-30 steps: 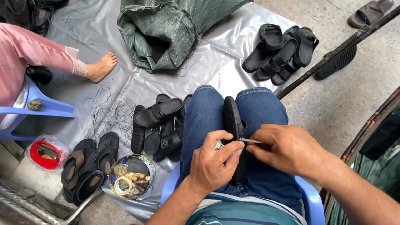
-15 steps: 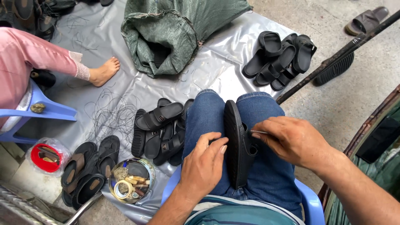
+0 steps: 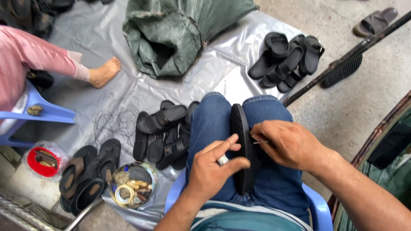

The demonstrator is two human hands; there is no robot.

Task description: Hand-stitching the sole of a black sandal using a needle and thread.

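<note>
A black slipper sole (image 3: 240, 128) stands on its edge between my knees, running away from me. My left hand (image 3: 212, 171) grips its near end, thumb across the top, with a small pale object between the fingers. My right hand (image 3: 287, 143) rests against the sole's right side and pinches a thin metal needle (image 3: 260, 142) that points at the sole. My legs are in blue jeans (image 3: 274, 179) and I sit on a blue plastic chair (image 3: 319, 209).
A heap of black slippers (image 3: 165, 132) lies left of my knee, another (image 3: 289, 60) at the far right, a third (image 3: 87, 171) at lower left. A round tin of small items (image 3: 130, 186), a green sack (image 3: 180, 30), another person's foot (image 3: 102, 72) and a black rod (image 3: 346, 55) surround the grey sheet.
The sole has been turned on edge between my knees. My left hand slid down to its near end, and my right hand moved against its side with the needle.
</note>
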